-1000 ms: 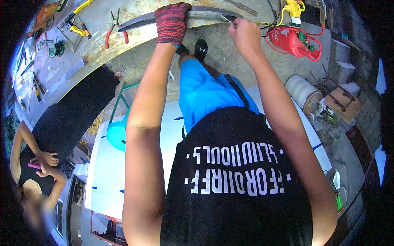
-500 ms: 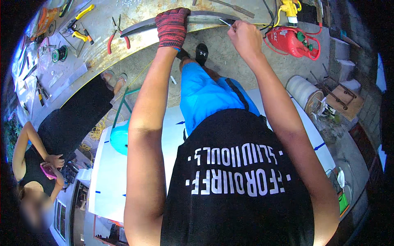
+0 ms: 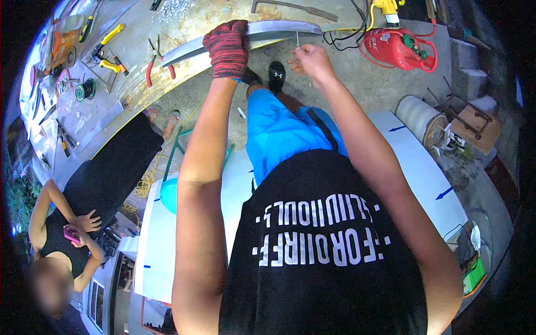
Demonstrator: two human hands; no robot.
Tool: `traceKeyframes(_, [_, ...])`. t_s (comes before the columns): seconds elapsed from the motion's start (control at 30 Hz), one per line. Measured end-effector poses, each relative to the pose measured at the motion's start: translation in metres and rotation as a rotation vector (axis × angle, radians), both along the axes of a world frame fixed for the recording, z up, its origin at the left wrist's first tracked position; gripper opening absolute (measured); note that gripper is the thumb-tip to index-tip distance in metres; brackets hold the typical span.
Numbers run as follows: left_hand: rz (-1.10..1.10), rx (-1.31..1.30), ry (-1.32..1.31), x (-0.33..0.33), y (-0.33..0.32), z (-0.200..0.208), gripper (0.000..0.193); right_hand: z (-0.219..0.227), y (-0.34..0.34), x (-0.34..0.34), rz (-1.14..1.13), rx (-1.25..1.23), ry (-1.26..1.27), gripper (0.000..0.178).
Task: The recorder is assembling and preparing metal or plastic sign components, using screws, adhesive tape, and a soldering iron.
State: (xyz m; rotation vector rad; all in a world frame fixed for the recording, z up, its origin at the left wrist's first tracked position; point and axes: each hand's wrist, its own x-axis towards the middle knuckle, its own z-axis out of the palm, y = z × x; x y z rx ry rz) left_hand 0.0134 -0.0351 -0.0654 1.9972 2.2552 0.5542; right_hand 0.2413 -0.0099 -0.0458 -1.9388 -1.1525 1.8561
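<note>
My left hand (image 3: 228,50), in a red-and-black knit glove, is closed round a long grey metal bar (image 3: 273,27) at the near edge of the worktable (image 3: 134,72). Close to the bar's right end, my bare right hand (image 3: 314,62) pinches a thin silver pin (image 3: 297,40) between thumb and fingertips. The pin stands upright with its tip at the bar's near side; whether it enters the bar cannot be made out. Red-handled pliers (image 3: 152,62) lie by the bar's left end.
Small silver pieces (image 3: 174,9) and a flat metal tool (image 3: 301,8) lie on the table. Yellow-handled cutters (image 3: 106,44) and a green wire spool (image 3: 85,89) are further left. A red tank (image 3: 391,49) stands right. A person (image 3: 78,195) holding a pink phone is at left.
The pin has turned from slanting leftward to upright, and my right hand has moved left and nearer to me. The bar has tilted, showing more of its light grey face.
</note>
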Motion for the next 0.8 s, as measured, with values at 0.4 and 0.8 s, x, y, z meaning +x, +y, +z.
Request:
traceKeyframes(0.4, [-0.181,-0.011,-0.037,0.005,0.009,0.007,0.038,0.002,0.001,-0.002,-0.036,-0.006,0.089,0.024])
traceKeyframes(0.8, [-0.214,-0.108,0.031,0.019,-0.001,0.025,0.047,-0.036,-0.023,-0.006,-0.053,0.09,0.047,0.026])
